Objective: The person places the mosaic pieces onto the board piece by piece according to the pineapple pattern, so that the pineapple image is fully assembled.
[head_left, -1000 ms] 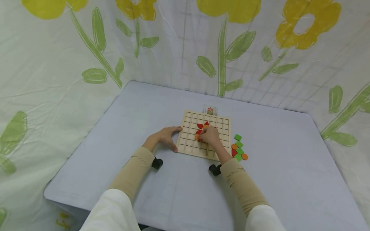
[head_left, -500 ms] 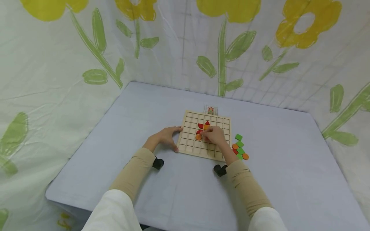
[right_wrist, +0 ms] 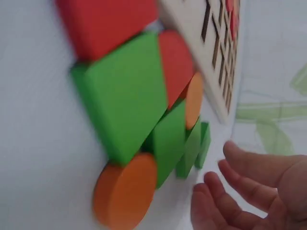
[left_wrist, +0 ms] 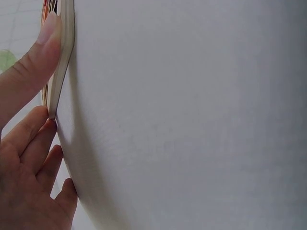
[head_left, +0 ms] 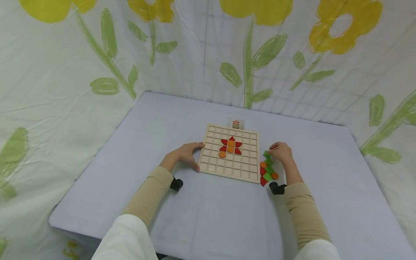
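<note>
My left hand (head_left: 186, 154) rests at the left side of a wooden grid board (head_left: 214, 168), thumb and fingers spread and touching its edge; the left wrist view shows the thumb (left_wrist: 36, 62) on the rim. On the board, several red pieces (head_left: 238, 144) surround an orange square (head_left: 230, 143) and an orange disc (head_left: 230, 149); another orange disc (head_left: 222, 154) lies lower left. My right hand (head_left: 282, 152) hovers at the far end of the loose pieces, by a green square (head_left: 266, 154). In the right wrist view its fingers are bent loosely, with nothing held.
Loose green squares (right_wrist: 127, 96), orange discs (right_wrist: 127, 191) and red pieces (right_wrist: 175, 60) lie beside the board's right edge. Behind the board sits a small pattern card (head_left: 235, 123). A pale cloth covers the table (head_left: 208, 213), with a flower-printed curtain (head_left: 195, 57) around it.
My right hand has left the board and moved right to the loose pieces, uncovering the red and orange pieces in the board's middle. The left hand has stayed at the board's edge.
</note>
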Demonstrator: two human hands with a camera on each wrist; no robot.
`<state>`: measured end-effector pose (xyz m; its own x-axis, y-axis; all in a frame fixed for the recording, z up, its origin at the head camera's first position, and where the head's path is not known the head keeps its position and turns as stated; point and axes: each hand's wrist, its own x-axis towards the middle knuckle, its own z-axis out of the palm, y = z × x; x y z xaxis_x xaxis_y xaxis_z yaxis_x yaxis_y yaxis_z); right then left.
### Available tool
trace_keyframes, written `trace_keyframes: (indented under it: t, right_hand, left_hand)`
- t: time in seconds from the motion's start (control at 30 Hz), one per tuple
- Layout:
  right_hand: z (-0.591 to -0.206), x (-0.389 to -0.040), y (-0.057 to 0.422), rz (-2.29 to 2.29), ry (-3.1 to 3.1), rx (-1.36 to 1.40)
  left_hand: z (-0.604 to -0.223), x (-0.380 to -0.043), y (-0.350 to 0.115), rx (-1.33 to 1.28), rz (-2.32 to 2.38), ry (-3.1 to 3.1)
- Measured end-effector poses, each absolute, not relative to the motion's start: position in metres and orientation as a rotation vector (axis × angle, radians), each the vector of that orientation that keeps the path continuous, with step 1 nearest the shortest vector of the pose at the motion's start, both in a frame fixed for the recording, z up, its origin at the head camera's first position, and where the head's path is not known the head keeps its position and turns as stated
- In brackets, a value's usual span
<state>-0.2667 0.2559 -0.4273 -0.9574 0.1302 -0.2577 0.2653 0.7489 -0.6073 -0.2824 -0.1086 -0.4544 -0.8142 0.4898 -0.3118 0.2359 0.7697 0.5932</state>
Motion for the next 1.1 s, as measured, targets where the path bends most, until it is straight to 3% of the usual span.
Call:
trace_keyframes:
  t: [0.43, 1.1]
  right_hand:
    - [-0.436, -0.264, 0.260, -0.849, 2.807, 0.316]
    - [-0.431, -0.263, 0.228, -1.376, 2.804, 0.369]
  left_hand:
    - [-0.457, -0.283, -0.109, 0.523, 0.755, 2.500]
    - [-0.453, -0.282, -0.109, 0.536, 0.751, 2.506]
